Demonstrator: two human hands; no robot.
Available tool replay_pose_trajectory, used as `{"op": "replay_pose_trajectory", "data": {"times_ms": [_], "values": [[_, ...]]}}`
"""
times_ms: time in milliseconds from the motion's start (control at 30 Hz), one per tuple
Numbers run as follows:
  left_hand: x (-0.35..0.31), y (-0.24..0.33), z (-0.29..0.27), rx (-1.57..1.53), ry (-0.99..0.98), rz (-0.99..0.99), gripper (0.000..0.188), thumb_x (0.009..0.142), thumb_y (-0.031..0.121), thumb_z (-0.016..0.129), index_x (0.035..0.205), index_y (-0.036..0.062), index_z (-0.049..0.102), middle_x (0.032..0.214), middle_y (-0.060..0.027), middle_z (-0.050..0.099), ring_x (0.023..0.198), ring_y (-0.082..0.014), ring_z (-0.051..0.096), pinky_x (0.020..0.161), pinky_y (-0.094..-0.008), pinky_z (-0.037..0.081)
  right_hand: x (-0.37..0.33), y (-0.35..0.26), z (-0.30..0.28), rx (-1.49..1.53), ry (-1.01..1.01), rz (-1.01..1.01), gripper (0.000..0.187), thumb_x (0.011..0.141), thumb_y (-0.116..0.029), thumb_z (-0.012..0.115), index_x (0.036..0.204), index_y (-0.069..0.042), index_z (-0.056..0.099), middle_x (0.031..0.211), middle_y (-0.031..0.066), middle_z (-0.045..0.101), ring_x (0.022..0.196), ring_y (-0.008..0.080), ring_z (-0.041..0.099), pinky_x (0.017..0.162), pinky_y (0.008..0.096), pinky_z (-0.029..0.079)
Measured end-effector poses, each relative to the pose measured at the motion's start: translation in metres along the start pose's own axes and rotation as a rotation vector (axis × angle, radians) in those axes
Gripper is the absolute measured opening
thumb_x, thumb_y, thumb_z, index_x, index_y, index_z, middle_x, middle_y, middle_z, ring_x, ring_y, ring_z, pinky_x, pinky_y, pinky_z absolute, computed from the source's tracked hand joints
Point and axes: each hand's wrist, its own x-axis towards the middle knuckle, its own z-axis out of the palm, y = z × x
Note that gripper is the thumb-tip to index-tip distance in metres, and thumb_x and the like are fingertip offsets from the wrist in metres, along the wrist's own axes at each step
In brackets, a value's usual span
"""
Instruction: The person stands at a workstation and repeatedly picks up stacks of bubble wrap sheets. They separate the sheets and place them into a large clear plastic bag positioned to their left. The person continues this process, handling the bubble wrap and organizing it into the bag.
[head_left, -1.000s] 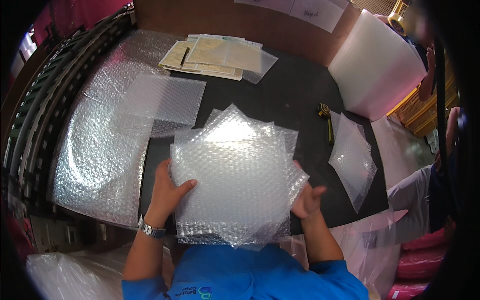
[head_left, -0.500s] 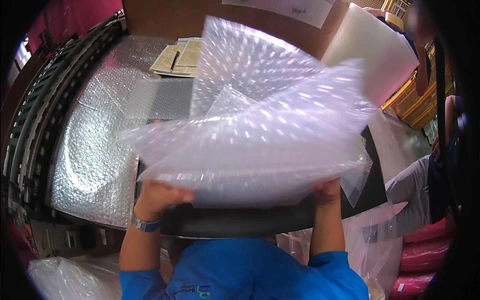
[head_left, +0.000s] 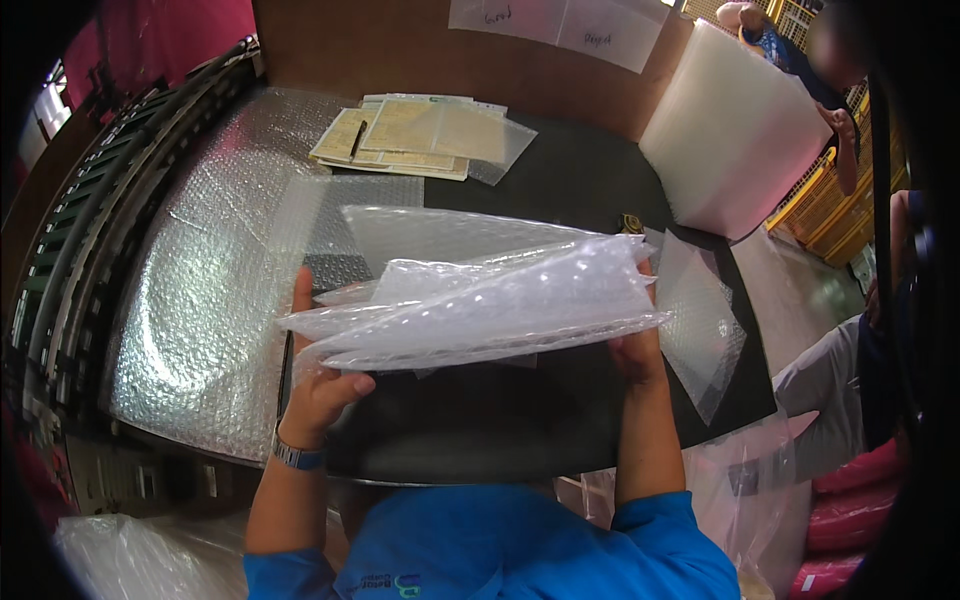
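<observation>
A loose stack of bubble wrap sheets (head_left: 500, 305) hangs level above the black tabletop (head_left: 480, 420), its edges fanned and uneven. My left hand (head_left: 318, 402) grips its left end, thumb at the near edge and a finger showing upright beyond the far side. At the right end my right hand (head_left: 638, 358) holds the stack, its fingers partly hidden by the plastic. Left of the stack, a flat piece of bubble wrap (head_left: 385, 192) lies on the table. Another small bubble wrap sheet (head_left: 700, 320) rests beside my right hand.
A broad bubble wrap sheet (head_left: 190, 330) covers the table's left side, beside a black roller conveyor (head_left: 100, 210). Papers with a pen (head_left: 358, 140) lie at the back. A roll of tape (head_left: 631, 224) and upright translucent sheets (head_left: 735, 125) stand toward the right. Other people (head_left: 830, 360) are at the right.
The stack has come down from a tilted, spread-out position and now lies flatter and narrower between my hands. The papers and tabletop behind it have come into sight.
</observation>
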Motion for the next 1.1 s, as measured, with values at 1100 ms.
{"op": "replay_pose_trajectory", "data": {"times_ms": [1100], "values": [[0.068,-0.017,-0.034,1.522,-0.24,0.051,0.057,0.078,0.033,0.056,0.125,0.0068,0.039,0.117,-0.0181,0.046,0.111,-0.0279,0.043,0.096,-0.0487,0.024,0.066,0.034,0.032,-0.568,-0.622,0.458,0.08,0.063,-0.018,0.067,0.129,0.002,0.026,0.123,0.0169,0.04,0.114,0.0236,0.037,0.098,0.0297,0.027]]}}
